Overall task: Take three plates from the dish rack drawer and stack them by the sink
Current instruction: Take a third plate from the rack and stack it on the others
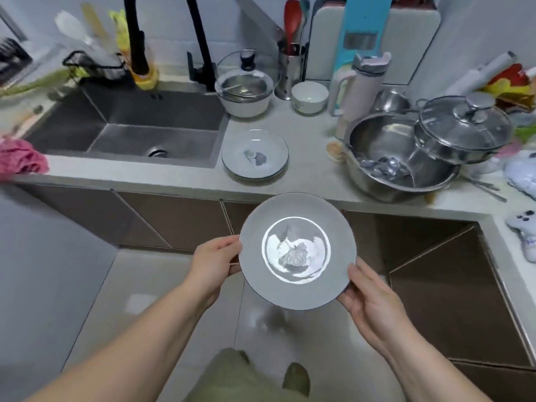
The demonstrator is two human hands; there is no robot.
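Observation:
A grey plate [297, 250] with a pale leaf print in its well hangs in front of the cabinet doors, below the counter edge. My left hand [214, 258] grips its left rim and my right hand [367, 297] grips its lower right rim. On the counter just right of the sink [130, 126] rests a stack of plates [255, 153] of the same pattern; it looks like two, one on the other. The dish rack drawer is not recognisable in this view.
A big steel bowl [397, 158] with spoons and a lidded pot [461, 132] crowd the counter's right. Behind the stack stand a lidded white pot [246, 88], a small bowl [309, 97], a utensil holder and a tumbler. A black faucet [200, 39] rises behind the sink. A pink cloth [20, 159] lies at the left.

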